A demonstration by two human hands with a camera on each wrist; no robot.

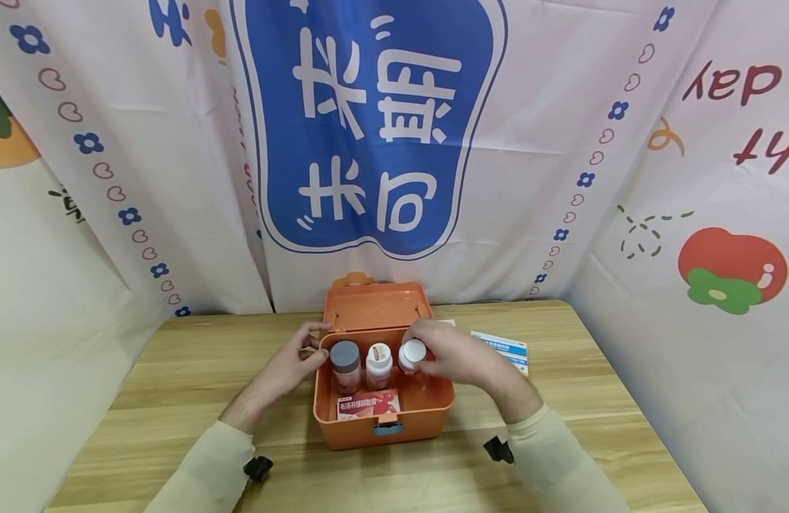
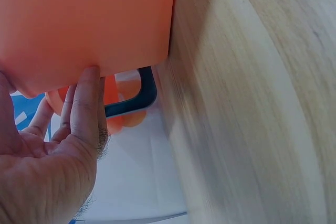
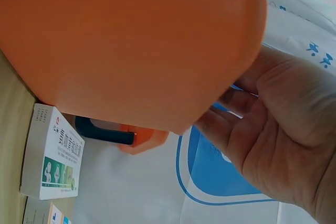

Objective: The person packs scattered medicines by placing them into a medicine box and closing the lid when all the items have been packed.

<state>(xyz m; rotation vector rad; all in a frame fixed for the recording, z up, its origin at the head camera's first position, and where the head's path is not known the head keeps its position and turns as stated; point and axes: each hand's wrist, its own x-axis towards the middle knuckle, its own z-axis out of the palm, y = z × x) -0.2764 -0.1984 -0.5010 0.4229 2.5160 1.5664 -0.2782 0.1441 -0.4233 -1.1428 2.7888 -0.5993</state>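
An orange medicine box [image 1: 384, 432] stands on the table with its lid [image 1: 378, 308] raised at the back. In the head view my right hand [image 1: 455, 350] reaches over the box's right side and holds a small white-capped bottle [image 1: 412, 352] by its cap. In the right wrist view the box wall hides that bottle. My left hand [image 1: 294, 363] rests at the box's back left corner, its fingers [image 2: 84, 103] straight against the outer wall in the left wrist view. Inside stand a grey-capped jar [image 1: 346, 367], another white bottle [image 1: 378, 367] and a red medicine carton [image 1: 368, 405].
Beyond my right hand lies a blue and white medicine carton [image 1: 512, 351]. Another white carton with a green panel [image 3: 55, 153] stands beside the box. A dark carrying handle [image 2: 139, 98] sticks out behind the box. Printed cloth [image 1: 529, 178] hangs behind the wooden table [image 1: 548, 427].
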